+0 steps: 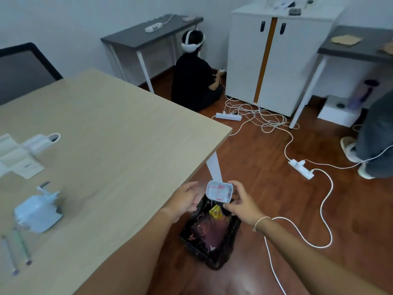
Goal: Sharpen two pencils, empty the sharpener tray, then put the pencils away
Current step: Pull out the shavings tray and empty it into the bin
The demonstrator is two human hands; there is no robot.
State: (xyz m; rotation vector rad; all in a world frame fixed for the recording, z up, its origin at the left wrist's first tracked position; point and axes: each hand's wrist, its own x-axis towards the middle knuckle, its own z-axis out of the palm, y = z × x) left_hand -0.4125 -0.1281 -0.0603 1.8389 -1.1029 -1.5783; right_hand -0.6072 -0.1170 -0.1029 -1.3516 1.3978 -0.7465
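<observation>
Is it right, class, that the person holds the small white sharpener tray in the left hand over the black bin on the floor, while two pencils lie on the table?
Not quite. The head view shows the right hand holding the sharpener tray; the left hand is beside it, fingers spread. The rest stands: the tray is over the black bin, and the two pencils lie on the table.

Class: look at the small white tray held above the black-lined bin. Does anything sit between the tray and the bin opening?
Nothing visible does. The small white plastic tray, held by the right hand, hangs directly over the black-lined waste bin; the left hand is off to one side.
</observation>
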